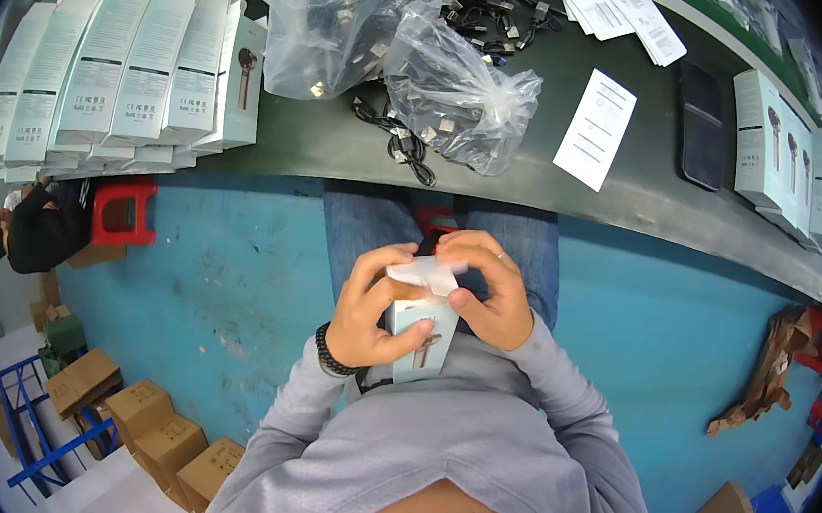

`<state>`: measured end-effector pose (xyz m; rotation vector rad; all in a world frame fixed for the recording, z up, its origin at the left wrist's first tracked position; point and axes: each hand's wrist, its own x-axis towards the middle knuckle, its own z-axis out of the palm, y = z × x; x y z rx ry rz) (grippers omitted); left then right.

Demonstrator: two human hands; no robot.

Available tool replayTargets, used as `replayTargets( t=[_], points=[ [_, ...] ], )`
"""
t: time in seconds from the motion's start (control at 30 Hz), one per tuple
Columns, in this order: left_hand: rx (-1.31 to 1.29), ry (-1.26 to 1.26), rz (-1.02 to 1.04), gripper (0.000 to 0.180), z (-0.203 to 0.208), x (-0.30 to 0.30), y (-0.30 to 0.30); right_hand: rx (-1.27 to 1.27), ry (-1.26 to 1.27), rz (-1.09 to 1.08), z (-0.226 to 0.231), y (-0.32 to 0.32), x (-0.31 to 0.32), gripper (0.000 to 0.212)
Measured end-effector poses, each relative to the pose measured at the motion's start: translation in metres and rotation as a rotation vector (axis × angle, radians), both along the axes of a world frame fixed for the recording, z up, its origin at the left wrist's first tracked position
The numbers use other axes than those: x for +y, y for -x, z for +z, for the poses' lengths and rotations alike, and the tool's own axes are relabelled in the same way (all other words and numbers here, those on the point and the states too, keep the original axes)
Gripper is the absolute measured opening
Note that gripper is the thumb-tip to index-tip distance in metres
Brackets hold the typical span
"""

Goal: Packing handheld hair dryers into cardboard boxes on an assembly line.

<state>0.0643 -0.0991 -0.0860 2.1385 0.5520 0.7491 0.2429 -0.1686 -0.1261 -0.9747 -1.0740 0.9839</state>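
Note:
I hold a small pale blue-white product box upright in front of my chest. My left hand wraps around its left side, a dark bead bracelet on the wrist. My right hand, with a ring on one finger, pinches the box's white top flap, which stands open. A picture of a slim brown device shows on the box's front. What is inside the box is hidden.
A dark green worktable lies ahead with rows of matching boxes at left and more boxes at right, clear bags of black cables, paper leaflets and a black tray. Another person crouches left by a red stool. Cardboard cartons sit lower left.

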Motion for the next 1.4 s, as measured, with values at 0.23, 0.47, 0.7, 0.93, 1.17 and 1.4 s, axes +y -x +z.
replayTargets(
  t=[0.23,0.47,0.7,0.93,1.17,1.4],
  points=[
    [-0.485,0.096,0.122,0.029,-0.025,-0.004,-0.008,-0.106,-0.038,0.131,-0.002,-0.001,0.005,0.028],
    [-0.169,0.229,0.186,0.022,-0.002,0.005,-0.017,0.276,0.151,0.3,-0.002,-0.015,0.009,0.027],
    [-0.076,0.2,0.049,0.011,0.008,0.018,-0.019,0.262,0.191,0.263,0.0,-0.016,0.005,0.022],
    [-0.067,0.304,-0.005,0.01,0.001,0.026,-0.016,-0.068,0.111,0.095,0.0,-0.017,0.007,0.018],
    [0.063,0.57,-0.128,0.006,0.005,0.044,-0.009,-0.275,0.124,0.016,0.006,-0.014,0.006,0.016],
    [-0.049,0.55,-0.16,0.003,-0.008,0.038,0.001,-0.628,-0.05,-0.067,0.02,-0.003,0.001,0.018]
  ],
)
